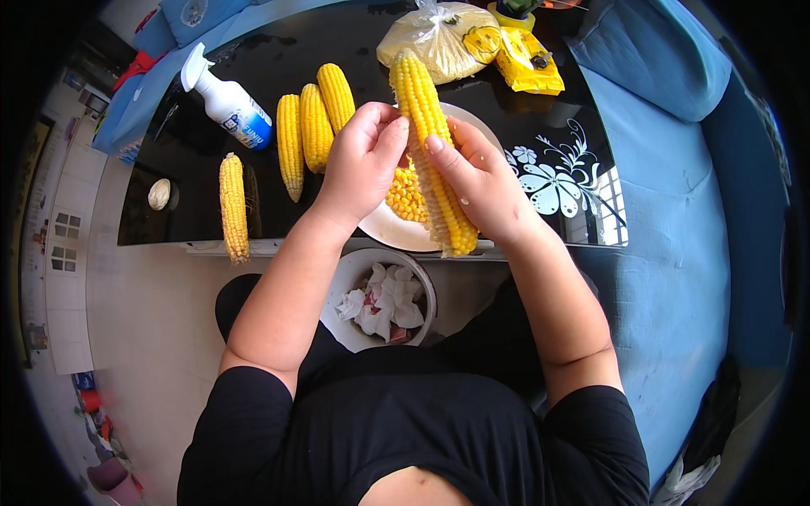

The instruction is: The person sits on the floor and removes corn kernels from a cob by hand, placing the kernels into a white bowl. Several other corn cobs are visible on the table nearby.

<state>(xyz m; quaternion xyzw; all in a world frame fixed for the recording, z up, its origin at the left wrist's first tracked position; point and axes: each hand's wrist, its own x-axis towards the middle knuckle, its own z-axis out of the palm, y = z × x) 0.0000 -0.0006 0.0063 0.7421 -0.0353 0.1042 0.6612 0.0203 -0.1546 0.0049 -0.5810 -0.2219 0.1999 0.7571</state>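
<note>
A yellow corn cob with a strip of kernels stripped off stands tilted over a white plate. My right hand grips the cob's lower half from the right. My left hand presses on its left side, thumb against the kernel rows. Loose kernels lie heaped on the plate between my hands.
On the black glass table lie three whole cobs side by side and a fourth cob near the front edge. A white spray bottle, a clear bag and a yellow packet sit further back. A white bin with crumpled tissue stands below; a blue sofa is at right.
</note>
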